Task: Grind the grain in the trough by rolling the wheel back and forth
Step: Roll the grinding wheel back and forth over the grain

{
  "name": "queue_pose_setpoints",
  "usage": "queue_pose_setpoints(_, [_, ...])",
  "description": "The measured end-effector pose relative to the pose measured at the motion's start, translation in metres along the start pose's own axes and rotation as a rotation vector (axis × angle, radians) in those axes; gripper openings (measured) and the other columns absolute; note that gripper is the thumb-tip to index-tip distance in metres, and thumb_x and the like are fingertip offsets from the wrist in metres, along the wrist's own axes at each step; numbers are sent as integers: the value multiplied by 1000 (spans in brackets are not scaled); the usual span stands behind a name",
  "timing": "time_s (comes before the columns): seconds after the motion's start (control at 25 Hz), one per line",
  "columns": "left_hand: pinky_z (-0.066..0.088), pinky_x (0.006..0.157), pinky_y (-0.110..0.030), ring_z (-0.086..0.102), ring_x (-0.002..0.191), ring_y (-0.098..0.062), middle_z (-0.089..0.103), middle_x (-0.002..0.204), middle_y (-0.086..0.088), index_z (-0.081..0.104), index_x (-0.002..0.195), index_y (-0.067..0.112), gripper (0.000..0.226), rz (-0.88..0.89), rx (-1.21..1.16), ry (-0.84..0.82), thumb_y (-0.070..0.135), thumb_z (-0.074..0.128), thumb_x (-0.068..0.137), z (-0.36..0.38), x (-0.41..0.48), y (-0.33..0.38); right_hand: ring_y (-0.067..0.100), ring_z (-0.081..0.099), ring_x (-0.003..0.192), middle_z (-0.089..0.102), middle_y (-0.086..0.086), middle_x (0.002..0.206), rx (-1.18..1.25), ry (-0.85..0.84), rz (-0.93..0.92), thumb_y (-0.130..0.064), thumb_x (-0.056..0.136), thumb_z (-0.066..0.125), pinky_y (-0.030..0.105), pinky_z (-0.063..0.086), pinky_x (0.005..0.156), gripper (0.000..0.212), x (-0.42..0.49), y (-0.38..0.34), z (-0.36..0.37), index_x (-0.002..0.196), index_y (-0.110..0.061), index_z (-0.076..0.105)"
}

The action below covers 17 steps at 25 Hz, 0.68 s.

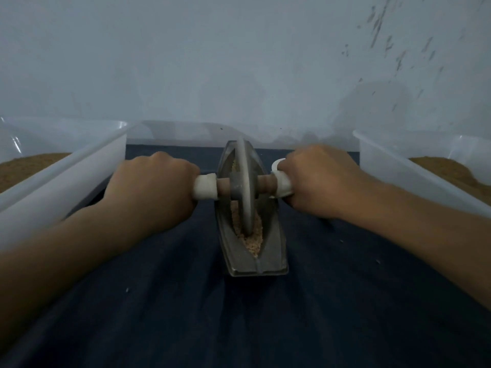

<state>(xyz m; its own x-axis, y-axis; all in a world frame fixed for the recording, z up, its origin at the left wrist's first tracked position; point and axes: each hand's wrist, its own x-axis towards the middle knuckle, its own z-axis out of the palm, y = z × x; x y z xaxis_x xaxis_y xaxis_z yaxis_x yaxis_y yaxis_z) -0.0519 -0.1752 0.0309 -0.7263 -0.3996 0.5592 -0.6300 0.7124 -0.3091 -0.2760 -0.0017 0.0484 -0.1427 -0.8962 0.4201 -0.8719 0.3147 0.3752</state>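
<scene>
A grey boat-shaped metal trough [273,258] lies lengthwise on the dark cloth at the centre. A grey metal wheel [245,181] stands upright in its groove, about midway along. Pale crushed grain [252,241] fills the near end of the groove. A brown axle runs through the wheel, with white wrapped handles on both ends. My left hand [151,187] is shut around the left handle [206,187]. My right hand [318,179] grips the right handle [283,183].
A translucent white plastic bin [66,171] with brown ground material stands at the left, and another bin [414,171] with the same at the right. A third bin edge [186,131] sits behind the trough against the pale wall. Dark blue cloth [239,320] covers the surface.
</scene>
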Motion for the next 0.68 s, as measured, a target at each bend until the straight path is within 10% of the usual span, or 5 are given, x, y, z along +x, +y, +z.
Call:
queue_pose_setpoints(0.24, [43,63,-35,59,78,-26,55,84,-2,65,98,22,12,-162,-113,-228,29,57,92,3,56,20,28,60,83,67,7,99,60,-127,262,-34,89,68,33,41,66,14,51,-14,1,99,-24,69])
queue_pose_setpoints(0.48, [9,49,-16,19,42,-15,22,54,10,39,62,33,19,50,-17,183,40,56,66,-15,-13,3,18,31,45,40,-12,53,-109,194,73,-48,68,54,17,13,46,18,-22,-9,-7,72,-32,47])
queue_pose_setpoints(0.68, [33,52,-31,43,55,-20,46,70,1,64,88,26,6,-130,-34,-84,29,58,89,7,38,22,23,50,69,51,-3,75,57,-34,280,-38,88,66,28,34,56,11,31,-19,7,90,-28,63])
